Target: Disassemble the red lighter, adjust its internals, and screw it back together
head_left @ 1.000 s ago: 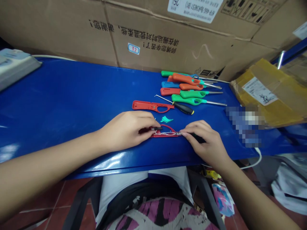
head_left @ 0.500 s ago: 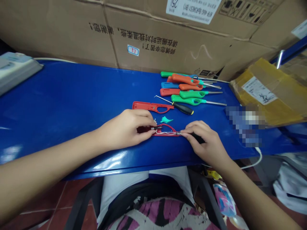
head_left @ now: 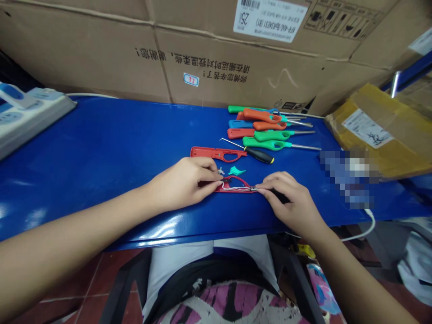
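1. Casing work is seen on a blue tabletop (head_left: 118,144), where an opened red half-shell (head_left: 234,191) is framed between two sets of fingertips, toward the near side.

2. The half-shell's long axis is laid left to right, roughly parallel with the near table edge. It is flanked by the left hand (head_left: 189,184) and the right hand (head_left: 293,195), neither being clearly nearer.

3. A small dark part (head_left: 226,181) appears to be pinched between the left thumb and forefinger, and the shell's left end is hidden by that hand.

4. A metal piece (head_left: 254,188) is gripped at the shell's right end by the right thumb and fingertips. Whether anything else is held in that palm cannot be told.

5. White wires (head_left: 232,187) are strung lengthwise along the shell between the two grips.

6. Room on the far side is limited by a white piece (head_left: 221,171) and a teal piece (head_left: 236,171), backed by a second red shell (head_left: 216,154) and a black-handled pick (head_left: 259,155).

7. Colored lighters (head_left: 270,135) are heaped farther off, before a large carton (head_left: 118,67); the right side is bounded by a taped box (head_left: 398,157).

8. More room is offered to the left, toward a power strip (head_left: 20,117); only a narrow strip is afforded before the near edge.
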Available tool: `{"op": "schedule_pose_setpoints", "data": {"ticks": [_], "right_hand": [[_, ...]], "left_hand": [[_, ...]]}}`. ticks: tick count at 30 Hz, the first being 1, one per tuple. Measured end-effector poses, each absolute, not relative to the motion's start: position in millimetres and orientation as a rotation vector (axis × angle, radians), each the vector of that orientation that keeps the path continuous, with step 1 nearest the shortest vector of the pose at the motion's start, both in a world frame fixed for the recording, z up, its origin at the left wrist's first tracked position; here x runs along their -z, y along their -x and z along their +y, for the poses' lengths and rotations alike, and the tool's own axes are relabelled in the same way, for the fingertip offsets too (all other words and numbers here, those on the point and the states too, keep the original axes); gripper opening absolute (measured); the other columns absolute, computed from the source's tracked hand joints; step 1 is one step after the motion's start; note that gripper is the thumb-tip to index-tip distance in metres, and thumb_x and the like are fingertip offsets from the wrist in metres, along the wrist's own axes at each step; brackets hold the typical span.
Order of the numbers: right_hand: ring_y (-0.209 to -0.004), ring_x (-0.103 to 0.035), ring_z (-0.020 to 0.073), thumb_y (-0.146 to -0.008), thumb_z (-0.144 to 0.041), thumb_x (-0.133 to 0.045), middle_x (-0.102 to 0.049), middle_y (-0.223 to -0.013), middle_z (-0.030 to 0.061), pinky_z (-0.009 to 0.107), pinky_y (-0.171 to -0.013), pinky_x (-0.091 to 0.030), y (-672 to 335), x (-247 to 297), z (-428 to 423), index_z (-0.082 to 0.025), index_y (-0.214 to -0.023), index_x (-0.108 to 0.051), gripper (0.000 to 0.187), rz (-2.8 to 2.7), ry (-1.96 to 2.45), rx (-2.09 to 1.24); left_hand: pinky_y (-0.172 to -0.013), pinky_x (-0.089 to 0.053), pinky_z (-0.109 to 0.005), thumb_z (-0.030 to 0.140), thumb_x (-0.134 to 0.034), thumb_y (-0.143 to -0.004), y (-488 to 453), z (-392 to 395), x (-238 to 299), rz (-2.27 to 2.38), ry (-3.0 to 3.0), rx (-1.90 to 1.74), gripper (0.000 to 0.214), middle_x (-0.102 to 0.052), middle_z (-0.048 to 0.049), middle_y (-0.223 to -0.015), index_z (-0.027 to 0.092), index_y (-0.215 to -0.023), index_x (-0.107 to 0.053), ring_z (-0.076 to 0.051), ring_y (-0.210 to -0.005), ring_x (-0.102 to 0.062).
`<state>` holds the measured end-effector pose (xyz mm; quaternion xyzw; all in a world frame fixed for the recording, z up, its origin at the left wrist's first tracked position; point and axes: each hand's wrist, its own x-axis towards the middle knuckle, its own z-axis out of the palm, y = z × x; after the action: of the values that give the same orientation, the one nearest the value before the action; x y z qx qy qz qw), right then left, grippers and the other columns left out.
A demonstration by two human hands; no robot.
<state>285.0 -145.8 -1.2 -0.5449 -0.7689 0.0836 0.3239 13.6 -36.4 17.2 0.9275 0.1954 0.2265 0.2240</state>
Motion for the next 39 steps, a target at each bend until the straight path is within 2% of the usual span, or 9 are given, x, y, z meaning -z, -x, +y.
{"op": "schedule_pose_setpoints", "data": {"ticks": [5,9,10,12,14,18,23,30,39], "right_hand": [[-0.09,-0.067,0.0204,-0.094,-0.017,-0.066,-0.072,-0.095,0.0045,0.042,-0.084,-0.052,-281,-3,-143,-0.023,-0.092,-0.072,0.009,-1.988,1.452,-0.153],[-0.098,-0.068,0.0217,-0.093,-0.018,-0.065,-0.072,-0.103,0.0069,0.039,-0.088,-0.055,-269,-13,-126,-0.022,-0.103,-0.071,0.012,-1.963,1.427,-0.132],[-0.098,-0.068,0.0215,-0.093,-0.018,-0.065,-0.072,-0.103,0.0069,0.038,-0.087,-0.055,-265,-16,-121,-0.021,-0.103,-0.071,0.013,-1.979,1.43,-0.133],[-0.085,-0.066,0.0184,-0.091,-0.018,-0.067,-0.07,-0.104,0.0065,0.033,-0.074,-0.055,-258,-21,-110,-0.02,-0.106,-0.07,0.015,-2.034,1.455,-0.193],[-0.08,-0.064,0.017,-0.091,-0.014,-0.065,-0.068,-0.107,0.0076,0.032,-0.073,-0.054,-253,-26,-99,-0.018,-0.108,-0.069,0.019,-2.132,1.487,-0.258],[-0.077,-0.062,0.0172,-0.09,-0.01,-0.063,-0.067,-0.103,0.008,0.034,-0.075,-0.052,-251,-32,-84,-0.016,-0.1,-0.069,0.013,-2.277,1.664,-0.356],[-0.076,-0.061,0.0172,-0.091,-0.011,-0.062,-0.066,-0.095,0.0048,0.032,-0.069,-0.048,-254,-34,-84,-0.019,-0.086,-0.066,0.01,-2.25,1.715,-0.381],[-0.092,-0.064,0.0204,-0.098,-0.015,-0.057,-0.069,-0.098,0.006,0.037,-0.085,-0.051,-267,-28,-113,-0.02,-0.093,-0.063,0.009,-2.334,1.354,-0.231],[-0.094,-0.066,0.021,-0.1,-0.016,-0.055,-0.072,-0.101,0.0062,0.039,-0.086,-0.051,-271,-10,-127,-0.022,-0.101,-0.065,0.012,-2.309,1.351,-0.126]], "left_hand": [[-0.079,-0.055,-0.027,0.018,-0.059,-0.097,-12,-36,-18,0.527,-2.572,-0.597,0.02,-0.071,-0.0069,-0.099,0.014,-0.099,-0.079,-0.015,-0.084,-0.069],[-0.081,-0.056,-0.027,0.018,-0.061,-0.096,-12,-34,-16,0.532,-2.57,-0.591,0.017,-0.071,-0.0064,-0.099,0.014,-0.099,-0.077,-0.015,-0.084,-0.069],[-0.081,-0.056,-0.027,0.018,-0.062,-0.096,-12,-34,-15,0.534,-2.57,-0.595,0.016,-0.071,-0.0063,-0.099,0.014,-0.099,-0.077,-0.015,-0.084,-0.069],[-0.081,-0.056,-0.027,0.018,-0.063,-0.095,-12,-34,-14,0.531,-2.578,-0.613,0.015,-0.072,-0.0065,-0.099,0.014,-0.1,-0.077,-0.016,-0.085,-0.07],[-0.081,-0.056,-0.028,0.019,-0.063,-0.095,-12,-35,-14,0.527,-2.591,-0.642,0.016,-0.072,-0.0073,-0.099,0.013,-0.102,-0.076,-0.017,-0.085,-0.07],[-0.08,-0.056,-0.029,0.021,-0.062,-0.097,-12,-36,-15,0.539,-2.591,-0.635,0.018,-0.072,-0.0081,-0.098,0.012,-0.105,-0.076,-0.018,-0.086,-0.071],[-0.08,-0.056,-0.029,0.019,-0.06,-0.097,-12,-36,-15,0.545,-2.579,-0.63,0.017,-0.072,-0.0077,-0.098,0.013,-0.103,-0.076,-0.017,-0.086,-0.07],[-0.081,-0.056,-0.027,0.017,-0.062,-0.097,-13,-36,-14,0.528,-2.558,-0.669,0.015,-0.074,-0.0062,-0.097,0.014,-0.099,-0.077,-0.016,-0.086,-0.071],[-0.078,-0.057,-0.026,0.021,-0.066,-0.096,-14,-35,-17,0.551,-2.451,-0.728,0.014,-0.077,-0.0051,-0.094,0.016,-0.097,-0.078,-0.015,-0.083,-0.073]]}}
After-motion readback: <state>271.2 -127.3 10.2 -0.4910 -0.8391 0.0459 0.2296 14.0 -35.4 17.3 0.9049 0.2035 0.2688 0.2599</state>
